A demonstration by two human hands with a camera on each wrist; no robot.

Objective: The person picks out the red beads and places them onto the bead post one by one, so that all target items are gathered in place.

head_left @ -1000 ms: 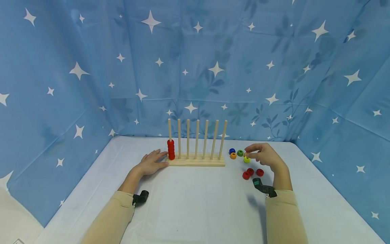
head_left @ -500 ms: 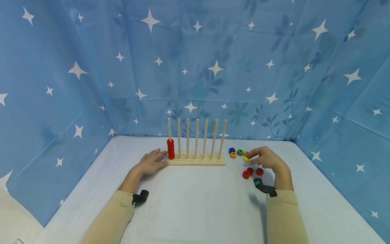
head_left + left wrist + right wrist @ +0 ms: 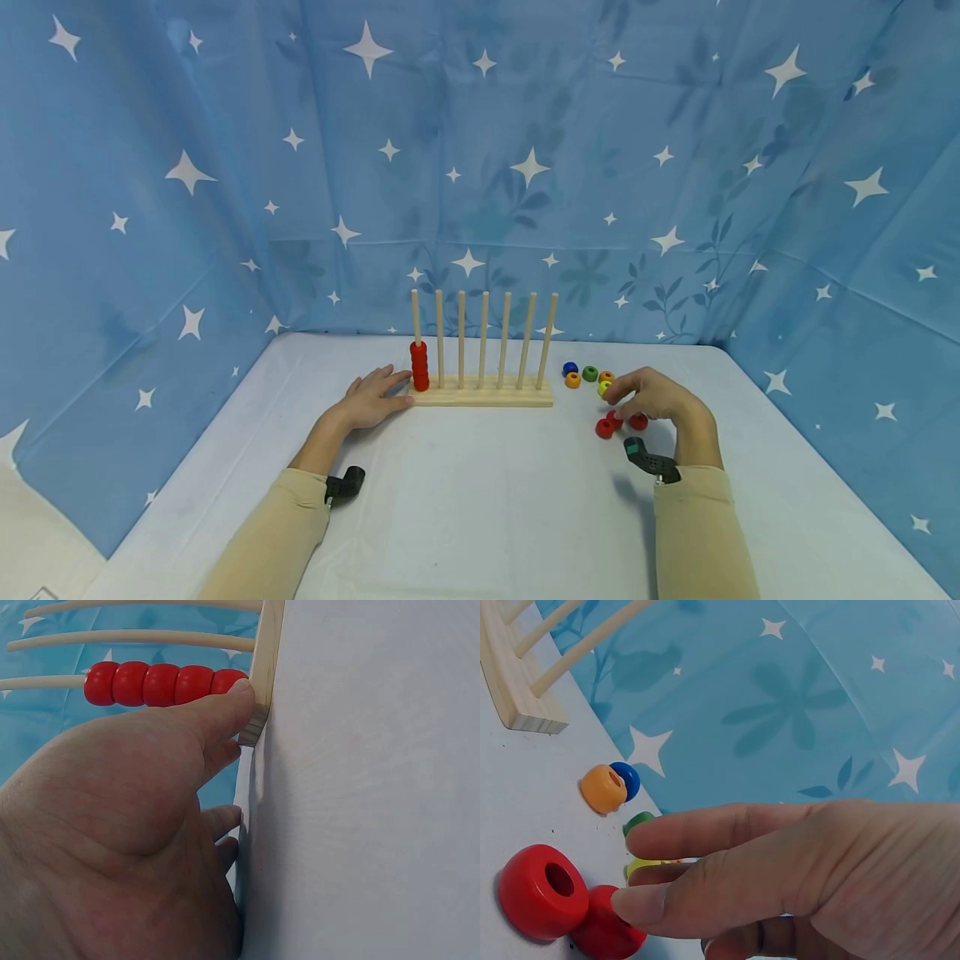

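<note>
Toward the worktop's (image 3: 465, 500) far edge, the relaxed left hand (image 3: 369, 402) touches a pegged rack (image 3: 480, 400); the right hand (image 3: 658, 395), fingertips apart, nears red beads (image 3: 532, 900).

On leftmost peg (image 3: 416, 317) of the peg rack (image 3: 480, 399), stacked beads (image 3: 419, 367); right of it, loose beads (image 3: 604, 428); behind it, curtain (image 3: 480, 192).

Looks like a curtained-off recording corner, honestly. Blue fabric curtains (image 3: 480, 200) printed with white four-pointed stars and darker leaves hang behind and along both sides of a white table with rounded far corners (image 3: 450, 517), boxing it in. There's a small black plastic camera (image 3: 345, 486) on the left wrist and a matching black camera (image 3: 651, 461) on the right, so yeah, filming setup. Whether the building's a home or a lab, can't tell.
</note>
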